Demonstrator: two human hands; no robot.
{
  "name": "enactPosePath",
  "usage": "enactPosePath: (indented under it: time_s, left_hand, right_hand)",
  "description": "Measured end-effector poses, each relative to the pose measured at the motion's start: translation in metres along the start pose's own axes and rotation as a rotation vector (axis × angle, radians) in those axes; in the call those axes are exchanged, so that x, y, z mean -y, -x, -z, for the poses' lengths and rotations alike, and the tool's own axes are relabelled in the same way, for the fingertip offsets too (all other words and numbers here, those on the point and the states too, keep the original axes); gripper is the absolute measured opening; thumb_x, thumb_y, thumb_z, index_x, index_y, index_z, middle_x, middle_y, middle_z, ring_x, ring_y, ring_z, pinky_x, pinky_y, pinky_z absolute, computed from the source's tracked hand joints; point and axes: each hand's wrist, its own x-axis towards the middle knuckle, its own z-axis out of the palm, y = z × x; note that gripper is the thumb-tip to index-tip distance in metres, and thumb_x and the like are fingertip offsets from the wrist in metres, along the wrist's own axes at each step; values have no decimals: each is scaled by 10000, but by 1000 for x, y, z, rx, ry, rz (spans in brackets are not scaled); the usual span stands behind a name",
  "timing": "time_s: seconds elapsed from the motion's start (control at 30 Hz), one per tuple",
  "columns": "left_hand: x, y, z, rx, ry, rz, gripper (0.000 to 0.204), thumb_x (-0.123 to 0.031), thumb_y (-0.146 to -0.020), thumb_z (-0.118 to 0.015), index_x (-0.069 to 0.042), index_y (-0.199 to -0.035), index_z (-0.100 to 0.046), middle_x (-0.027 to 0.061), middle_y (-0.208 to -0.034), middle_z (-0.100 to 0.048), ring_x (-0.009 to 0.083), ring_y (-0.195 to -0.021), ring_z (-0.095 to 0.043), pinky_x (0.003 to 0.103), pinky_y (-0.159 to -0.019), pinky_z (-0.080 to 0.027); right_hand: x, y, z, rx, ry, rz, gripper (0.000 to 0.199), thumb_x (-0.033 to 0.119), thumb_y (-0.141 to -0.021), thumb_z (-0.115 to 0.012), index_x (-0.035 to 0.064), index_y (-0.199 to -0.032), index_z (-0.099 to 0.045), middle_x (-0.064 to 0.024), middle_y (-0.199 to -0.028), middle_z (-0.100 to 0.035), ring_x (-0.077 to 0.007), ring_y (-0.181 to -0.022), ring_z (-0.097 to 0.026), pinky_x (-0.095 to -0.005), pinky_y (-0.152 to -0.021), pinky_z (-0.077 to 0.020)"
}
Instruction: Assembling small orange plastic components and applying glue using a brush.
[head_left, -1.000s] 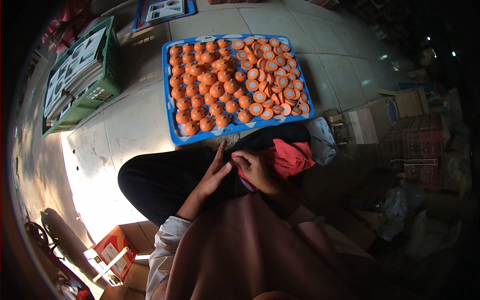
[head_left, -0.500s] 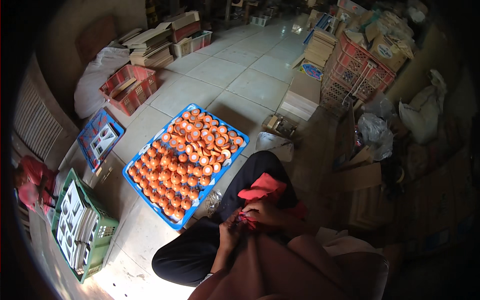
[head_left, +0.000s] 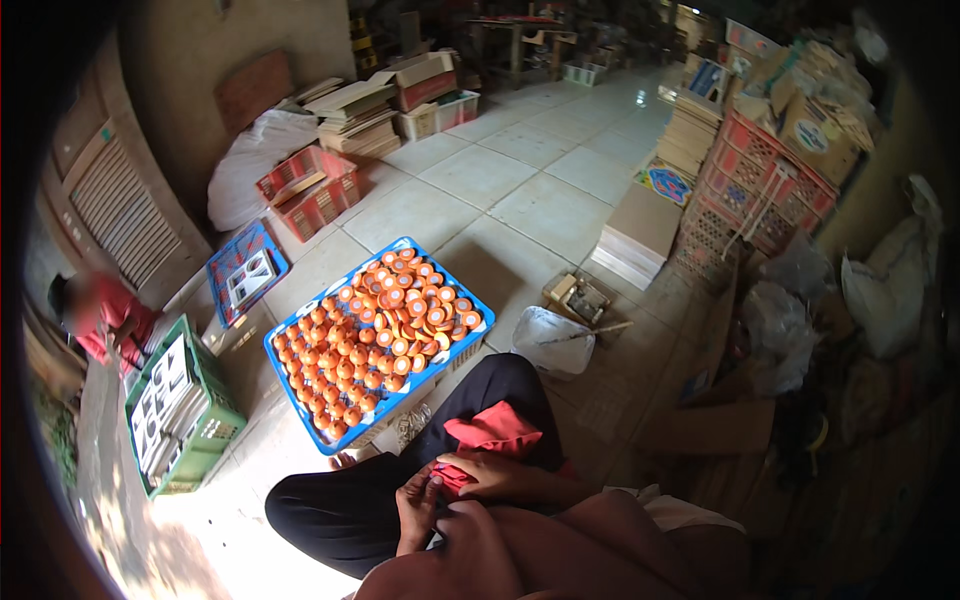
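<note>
While hands stay clasped point(head_left: 455, 485), blue tray point(head_left: 290, 375) recedes

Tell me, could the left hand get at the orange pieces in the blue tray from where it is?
Probably yes: the blue tray lies just beyond the knee, nothing between it and the left hand.

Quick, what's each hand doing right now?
Left hand: fingers curled on a small red piece in the lap.
Right hand: fingers closed on the same red piece.

Black trousers, dusty-pink top
</note>
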Motion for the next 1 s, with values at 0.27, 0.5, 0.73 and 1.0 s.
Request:
enactPosePath:
  time_s: [0.27,0.5,0.73,1.0]
  left_hand:
    - [-26,23,-27,-246,-25,-31,415,-23,-748,-671,27,-1128,-513,18,-687,-610,47,-610,-530,185,-595,-418]
    - [-11,47,-33,-417,95,27,247,-89,-836,-594,-8,-1059,-528,-4,-624,-559,29,-485,-471,168,-440,-347]
    - [-3,49,-47,-287,129,-62,305,-172,-892,-523,-15,-1149,-478,10,-642,-554,60,-511,-498,178,-506,-397]
    - [-7,44,-60,-97,152,102,427,-118,-840,-589,-20,-1219,-419,33,-730,-597,86,-701,-554,220,-670,-437]
  right_hand:
    - [9,4,33,131,76,43,246,246,-838,-546,15,-922,-550,-170,-742,-589,-332,-705,-604,-405,-625,-475]
    - [35,5,110,72,-72,144,362,287,-796,-645,-10,-648,-501,-124,-560,-463,-153,-489,-417,-323,-490,-359]
    - [24,85,202,-18,77,-201,432,348,-740,-677,-17,-604,-491,-106,-531,-465,-115,-511,-376,-331,-479,-340]
    - [-95,171,181,118,290,-906,456,421,-640,-695,-5,-789,-633,-164,-757,-617,-238,-712,-602,-360,-648,-464]
